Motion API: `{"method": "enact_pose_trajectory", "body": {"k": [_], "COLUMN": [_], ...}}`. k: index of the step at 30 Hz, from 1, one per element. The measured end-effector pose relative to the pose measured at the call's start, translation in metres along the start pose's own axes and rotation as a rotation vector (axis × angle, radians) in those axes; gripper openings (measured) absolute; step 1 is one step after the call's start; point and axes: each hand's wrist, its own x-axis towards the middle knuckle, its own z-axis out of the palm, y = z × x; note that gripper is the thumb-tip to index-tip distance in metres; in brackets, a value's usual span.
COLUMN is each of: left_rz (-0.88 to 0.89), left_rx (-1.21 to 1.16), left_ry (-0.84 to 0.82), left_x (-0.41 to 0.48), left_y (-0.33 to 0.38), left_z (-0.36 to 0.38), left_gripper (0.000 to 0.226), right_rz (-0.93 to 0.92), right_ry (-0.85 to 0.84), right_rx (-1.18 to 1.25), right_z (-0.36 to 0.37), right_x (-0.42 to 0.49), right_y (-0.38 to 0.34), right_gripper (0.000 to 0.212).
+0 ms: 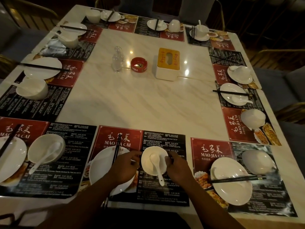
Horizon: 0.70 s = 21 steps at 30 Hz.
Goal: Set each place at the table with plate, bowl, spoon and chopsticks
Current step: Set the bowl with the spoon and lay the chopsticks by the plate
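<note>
On the near middle placemat a white bowl (149, 158) stands with a white spoon (158, 169) lying in it, handle toward me. My left hand (125, 166) touches the bowl's left rim with curled fingers. My right hand (177, 167) grips the right rim. Left of the bowl lies a white plate (100, 167) with dark chopsticks (116, 151) across it, partly under my left hand.
Place settings ring the marble table: plate, bowl and spoon (47, 152) at near left, plate with chopsticks (231, 180) and an upturned bowl (257, 161) at near right. A tissue box (168, 63), red ashtray (139, 64) and glass bottles (118, 59) stand in the middle.
</note>
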Motion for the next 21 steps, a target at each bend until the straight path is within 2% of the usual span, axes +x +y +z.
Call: {"method": "enact_pose_trajectory", "body": {"k": [3, 7, 12, 18, 21], "left_rz": [-0.019, -0.053, -0.047, -0.043, -0.044], "left_rx": [-0.048, -0.06, -0.058, -0.055, -0.073], "left_ry": [0.039, 0.076, 0.085, 0.093, 0.087], "left_x": [0.002, 0.006, 0.007, 0.006, 0.006], "left_y": [0.0, 0.003, 0.004, 0.002, 0.002], "left_z": [0.007, 0.012, 0.013, 0.012, 0.012], "left_gripper": [0.038, 0.04, 0.039, 0.038, 0.037], "right_rz": [0.121, 0.255, 0.243, 0.231, 0.256], "right_ry": [-0.095, -0.258, -0.249, -0.224, -0.213], "right_rx": [0.13, 0.452, 0.622, 0.608, 0.626], "right_z": [-0.005, -0.001, 0.012, 0.013, 0.009], "right_x": [-0.012, -0.022, -0.028, -0.03, -0.031], "right_y": [0.0, 0.009, 0.014, 0.013, 0.009], "right_gripper": [0.04, 0.066, 0.078, 0.082, 0.067]}}
